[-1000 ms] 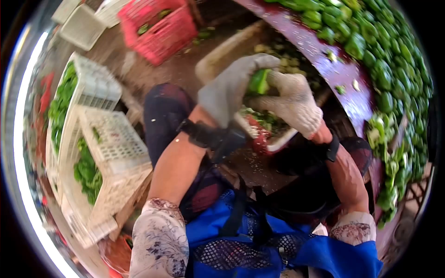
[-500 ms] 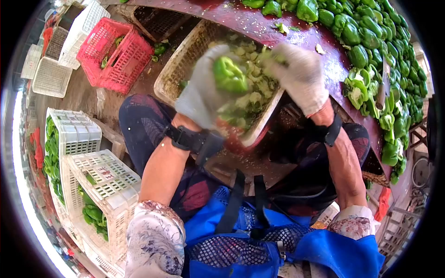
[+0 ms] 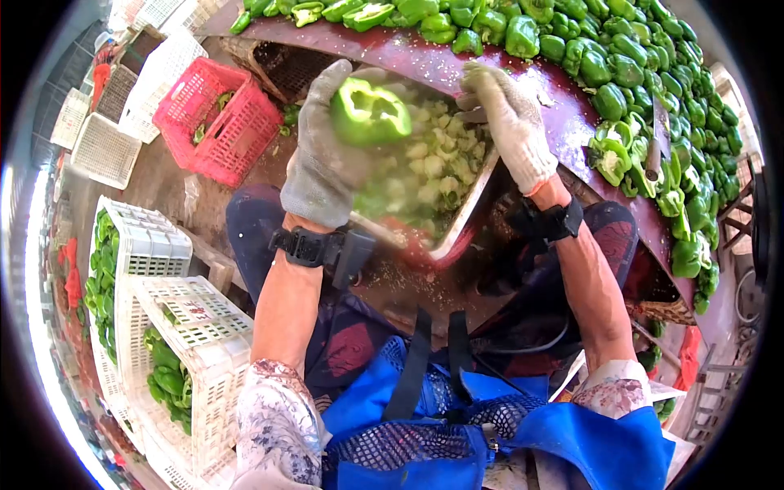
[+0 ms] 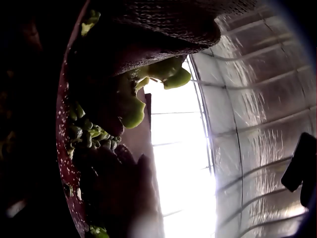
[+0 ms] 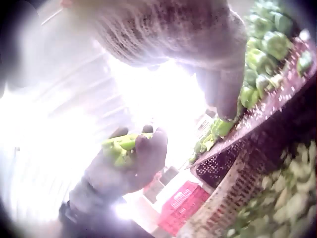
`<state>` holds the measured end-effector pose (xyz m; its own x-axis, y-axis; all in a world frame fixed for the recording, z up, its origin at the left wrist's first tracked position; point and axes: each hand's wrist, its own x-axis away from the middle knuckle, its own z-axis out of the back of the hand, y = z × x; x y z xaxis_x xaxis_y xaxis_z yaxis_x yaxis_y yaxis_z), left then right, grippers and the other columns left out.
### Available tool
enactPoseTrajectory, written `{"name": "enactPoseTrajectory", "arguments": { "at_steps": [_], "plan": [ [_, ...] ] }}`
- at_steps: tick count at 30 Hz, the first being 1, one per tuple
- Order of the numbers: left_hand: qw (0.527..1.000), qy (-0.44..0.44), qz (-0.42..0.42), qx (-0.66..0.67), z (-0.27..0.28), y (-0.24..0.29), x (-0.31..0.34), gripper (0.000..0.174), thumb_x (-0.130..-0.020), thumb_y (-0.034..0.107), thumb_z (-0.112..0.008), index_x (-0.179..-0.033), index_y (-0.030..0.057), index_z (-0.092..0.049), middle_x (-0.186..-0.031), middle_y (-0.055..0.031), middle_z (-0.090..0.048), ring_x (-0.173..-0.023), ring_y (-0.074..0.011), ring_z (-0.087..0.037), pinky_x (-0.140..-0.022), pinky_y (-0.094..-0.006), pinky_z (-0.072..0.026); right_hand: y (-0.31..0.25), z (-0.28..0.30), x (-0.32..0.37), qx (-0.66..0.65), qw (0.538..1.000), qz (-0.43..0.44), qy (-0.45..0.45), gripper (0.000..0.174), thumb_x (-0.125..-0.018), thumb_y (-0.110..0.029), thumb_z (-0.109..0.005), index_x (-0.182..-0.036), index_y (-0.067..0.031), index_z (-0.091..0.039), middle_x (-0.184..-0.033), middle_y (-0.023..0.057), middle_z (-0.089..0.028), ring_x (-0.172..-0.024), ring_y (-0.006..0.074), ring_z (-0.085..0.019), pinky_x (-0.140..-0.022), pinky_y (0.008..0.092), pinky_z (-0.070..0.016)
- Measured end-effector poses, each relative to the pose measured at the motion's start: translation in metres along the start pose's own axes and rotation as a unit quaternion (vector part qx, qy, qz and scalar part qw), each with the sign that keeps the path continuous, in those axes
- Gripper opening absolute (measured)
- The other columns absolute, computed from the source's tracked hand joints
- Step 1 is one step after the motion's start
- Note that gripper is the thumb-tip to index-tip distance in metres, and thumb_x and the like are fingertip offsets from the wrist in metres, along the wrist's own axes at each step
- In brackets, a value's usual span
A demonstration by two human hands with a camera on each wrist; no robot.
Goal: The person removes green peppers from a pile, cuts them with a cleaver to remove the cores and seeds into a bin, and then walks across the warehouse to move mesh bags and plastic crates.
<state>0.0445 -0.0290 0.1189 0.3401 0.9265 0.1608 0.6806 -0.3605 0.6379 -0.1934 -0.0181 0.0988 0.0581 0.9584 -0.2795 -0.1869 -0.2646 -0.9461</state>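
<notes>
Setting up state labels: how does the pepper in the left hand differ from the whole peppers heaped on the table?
Opening: the held pepper is cut open, hollow inside showing; the whole peppers are closed.
Colour: the held pepper looks brighter, yellower green; the whole peppers, darker.
Support: the held pepper is in the left hand; the whole peppers rest on the table.
Shared: all green.

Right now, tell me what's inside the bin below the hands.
Pale green pepper scraps are heaped in the bin. The left hand and the cut pepper it holds hide its left part, and whatever lies beneath the top layer is covered.
</notes>
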Motion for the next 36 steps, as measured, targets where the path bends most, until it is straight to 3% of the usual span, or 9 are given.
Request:
{"name": "enactPoseTrajectory", "arguments": {
  "at_steps": [3,5,6,9,14,21,26,28,36],
  "plan": [
    [0.885,0.087,-0.252,-0.381,-0.041,-0.021,-0.003,0.034,-0.095,0.036,-0.072,-0.108,0.0056,-0.07,-0.106,-0.013,-0.073,-0.098,-0.0253,-0.071,-0.089,-0.0374,-0.0561,0.044,-0.029,-0.003,-0.206,0.974,-0.099,-0.003,0.054,-0.105,-0.049,-0.053,-0.132,-0.0029,-0.06,-0.12,0.0123,-0.068,-0.105,0.0267,-0.066,-0.09,0.0364,-0.0554],
    [0.632,0.009,-0.434,-0.641,-0.054,-0.062,-0.019,0.03,-0.092,0.028,-0.078,-0.11,0.0046,-0.071,-0.105,-0.0092,-0.072,-0.094,-0.0171,-0.069,-0.081,-0.0272,-0.0523,0.054,-0.049,0.001,-0.331,0.935,-0.123,0.011,0.065,-0.104,-0.058,-0.05,-0.14,-0.0028,-0.053,-0.133,0.0147,-0.06,-0.12,0.0277,-0.058,-0.099,0.0391,-0.0514],
    [0.693,0.015,-0.324,-0.644,-0.06,-0.058,-0.021,0.037,-0.089,0.032,-0.075,-0.109,0.0013,-0.07,-0.109,-0.0249,-0.069,-0.102,-0.0401,-0.067,-0.092,-0.0407,-0.0524,0.047,-0.054,0.006,-0.401,0.906,-0.131,0.03,0.07,-0.104,-0.059,-0.048,-0.144,-0.0016,-0.048,-0.142,0.0179,-0.053,-0.131,0.029,-0.052,-0.105,0.0416,-0.0477],
    [0.755,0.108,-0.327,-0.558,-0.053,-0.025,-0.034,0.029,-0.096,0.031,-0.074,-0.108,0.0039,-0.069,-0.094,-0.0053,-0.067,-0.07,-0.0121,-0.059,-0.061,-0.0283,-0.0483,0.025,-0.022,0.008,-0.418,0.863,-0.285,-0.001,0.084,-0.103,-0.065,-0.042,-0.154,0.0008,-0.035,-0.155,0.0239,-0.041,-0.145,0.0394,-0.038,-0.117,0.0541,-0.0363],
    [0.828,0.047,-0.206,-0.52,-0.046,-0.088,-0.02,0.051,-0.097,0.044,-0.069,-0.123,-0.0001,-0.065,-0.124,-0.0152,-0.064,-0.115,-0.0266,-0.061,-0.103,-0.0398,-0.0469,0.01,-0.038,0.01,-0.39,0.887,-0.248,0.003,0.083,-0.101,-0.071,-0.037,-0.142,0.0002,-0.051,-0.146,0.0202,-0.05,-0.129,0.0403,-0.05,-0.106,0.0599,-0.044],
    [0.736,0.113,-0.355,-0.566,-0.066,-0.083,0.01,0.041,-0.099,0.033,-0.07,-0.124,0.0003,-0.067,-0.125,-0.0136,-0.066,-0.113,-0.0221,-0.062,-0.098,-0.0348,-0.0498,0.001,-0.051,0.02,-0.406,0.882,-0.238,-0.023,0.075,-0.101,-0.068,-0.042,-0.141,-0.005,-0.051,-0.133,0.0169,-0.056,-0.118,0.033,-0.052,-0.102,0.0561,-0.0463],
    [0.832,0.173,-0.232,-0.474,-0.047,-0.002,0.072,0.036,-0.095,0.011,-0.062,-0.13,0.0055,-0.067,-0.123,-0.0099,-0.069,-0.11,-0.0168,-0.063,-0.08,-0.0243,-0.0524,-0.021,-0.026,0.032,-0.174,0.939,-0.268,-0.127,0.056,-0.102,-0.058,-0.05,-0.112,-0.004,-0.062,-0.097,0.0079,-0.061,-0.084,0.0231,-0.056,-0.083,0.0416,-0.0514],
    [0.722,0.278,-0.37,-0.514,-0.026,0.053,0.129,0.035,-0.103,0.017,-0.052,-0.135,0.0139,-0.066,-0.108,-0.0056,-0.072,-0.067,-0.0044,-0.054,-0.052,-0.017,-0.0423,-0.026,0.003,0.018,-0.022,0.977,-0.181,-0.112,0.058,-0.101,-0.053,-0.051,-0.117,-0.0006,-0.066,-0.1,0.0128,-0.067,-0.09,0.0237,-0.062,-0.085,0.0404,-0.0526],
    [0.258,0.579,-0.233,-0.737,0.102,0.178,0.357,0.045,-0.103,0.03,-0.06,-0.137,0.0007,-0.061,-0.144,-0.0169,-0.057,-0.121,-0.0268,-0.058,-0.097,-0.0366,-0.0467,-0.012,0.154,-0.048,0.415,0.906,-0.072,0.04,0.049,-0.094,-0.045,-0.053,-0.112,-0.004,-0.073,-0.108,0.0224,-0.072,-0.102,0.0382,-0.069,-0.092,0.0434,-0.0529]
  ]
}}
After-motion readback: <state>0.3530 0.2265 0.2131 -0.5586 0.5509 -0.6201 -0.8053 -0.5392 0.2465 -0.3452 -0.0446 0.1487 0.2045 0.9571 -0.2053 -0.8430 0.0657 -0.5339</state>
